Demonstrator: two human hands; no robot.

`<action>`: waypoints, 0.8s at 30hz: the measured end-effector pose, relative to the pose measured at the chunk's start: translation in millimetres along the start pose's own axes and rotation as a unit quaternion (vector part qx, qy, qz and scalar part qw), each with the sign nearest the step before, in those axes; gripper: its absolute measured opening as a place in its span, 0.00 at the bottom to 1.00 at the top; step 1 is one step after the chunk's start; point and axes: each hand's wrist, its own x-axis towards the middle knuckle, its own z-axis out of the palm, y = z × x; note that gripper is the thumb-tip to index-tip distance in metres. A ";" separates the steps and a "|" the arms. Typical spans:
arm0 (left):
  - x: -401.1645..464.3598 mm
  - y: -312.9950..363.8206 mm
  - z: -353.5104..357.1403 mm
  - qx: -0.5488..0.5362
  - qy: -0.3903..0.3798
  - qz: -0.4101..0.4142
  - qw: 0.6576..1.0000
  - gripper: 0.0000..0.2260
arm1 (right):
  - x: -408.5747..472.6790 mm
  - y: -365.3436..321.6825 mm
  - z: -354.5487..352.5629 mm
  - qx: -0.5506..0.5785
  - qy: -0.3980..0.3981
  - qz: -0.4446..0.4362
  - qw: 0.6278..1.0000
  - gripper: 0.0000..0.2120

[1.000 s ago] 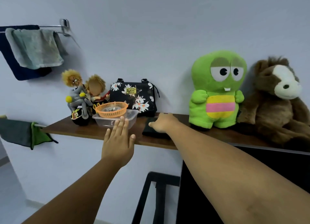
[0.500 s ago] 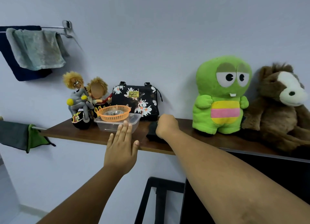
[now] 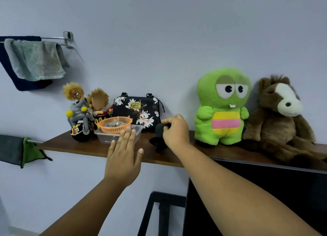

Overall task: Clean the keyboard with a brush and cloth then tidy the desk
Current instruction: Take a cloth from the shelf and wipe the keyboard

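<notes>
Reaching to the shelf (image 3: 99, 148), right hand (image 3: 177, 131) grips seemingly a dark cloth (image 3: 160, 129); left hand (image 3: 123, 158) spread flat

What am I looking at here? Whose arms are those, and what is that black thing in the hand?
The picture comes from a camera worn on a person's head, so you see their own two arms reaching forward. In front is a wooden shelf on the wall. On it sit a green stuffed toy, a brown stuffed horse, a flowered bag, two dolls on a toy motorbike, and an orange basket resting in a clear plastic box. The right hand grips a dark cloth, lifting it off the shelf. The left hand is flat and open, holding nothing, in front of the box.
</notes>
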 end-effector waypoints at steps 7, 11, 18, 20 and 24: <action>-8.4 42.9 -25.0 -0.041 0.052 0.029 0.997 0.28 | -12.4 -0.5 -72.6 0.136 0.137 -0.098 0.976 0.13; -14.6 80.6 -41.5 -0.081 0.078 0.045 0.993 0.27 | -26.8 6.8 -129.8 0.173 0.176 -0.145 0.958 0.12; -50.3 161.5 -54.2 -0.238 0.118 0.055 0.963 0.21 | -83.3 41.5 -218.7 0.204 0.171 -0.207 0.942 0.12; -65.8 185.4 -53.0 -0.300 0.108 0.041 0.947 0.19 | -107.1 60.8 -235.8 0.191 0.156 -0.214 0.945 0.12; -100.8 220.7 -50.3 -0.399 0.071 0.001 0.914 0.16 | -162.2 101.4 -255.0 0.184 0.123 -0.201 0.954 0.11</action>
